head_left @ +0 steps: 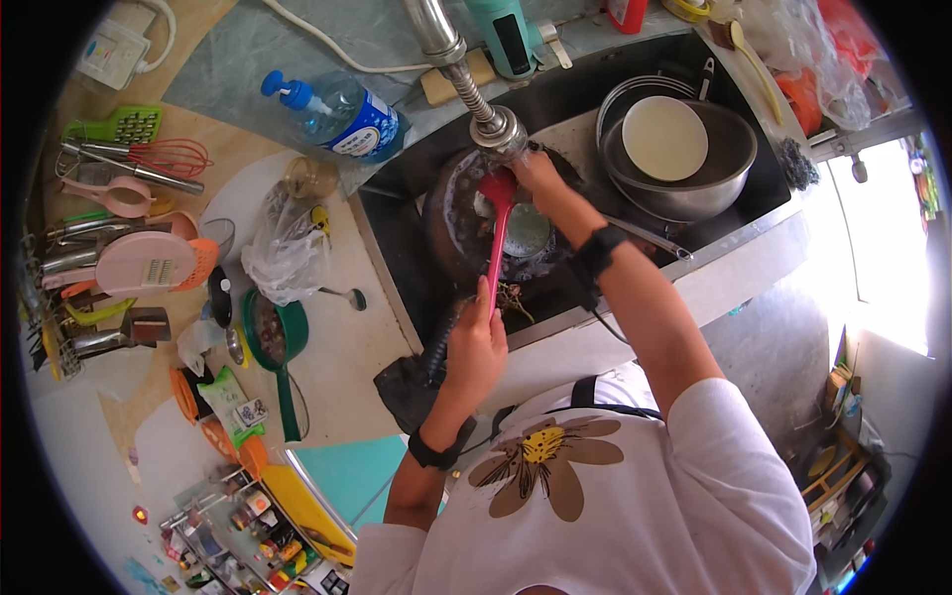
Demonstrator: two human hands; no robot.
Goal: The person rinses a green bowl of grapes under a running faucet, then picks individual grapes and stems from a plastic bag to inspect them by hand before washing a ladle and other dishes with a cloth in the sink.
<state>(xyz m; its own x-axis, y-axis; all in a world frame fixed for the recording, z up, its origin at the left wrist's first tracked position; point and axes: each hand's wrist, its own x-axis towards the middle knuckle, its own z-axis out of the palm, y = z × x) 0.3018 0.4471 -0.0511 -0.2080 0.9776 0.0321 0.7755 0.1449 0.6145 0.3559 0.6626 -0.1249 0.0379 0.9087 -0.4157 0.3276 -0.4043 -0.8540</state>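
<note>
My left hand [477, 342] is closed round the lower handle of a red long-handled spatula [501, 213], its broad head raised toward the faucet. Close beside that head, right below the metal faucet head [498, 132], is my right hand [540, 181] with its fingers bent; what they grip is hidden. Both hands are over a black sink [392, 238]. Beneath the spatula sits a dark round pan [441, 233] with foamy water in it. A greenish round thing [528, 233] lies in the water, and food scraps [513, 300] lie near the pan's lower edge.
A metal basin [729, 169] with a cream bowl [664, 139] stands at the sink's right. Left of the sink are a blue pump bottle [367, 129], a plastic bag [283, 253] and a green saucepan [288, 337]. Several utensils [149, 258] crowd the far left. A brush [759, 74] lies top right.
</note>
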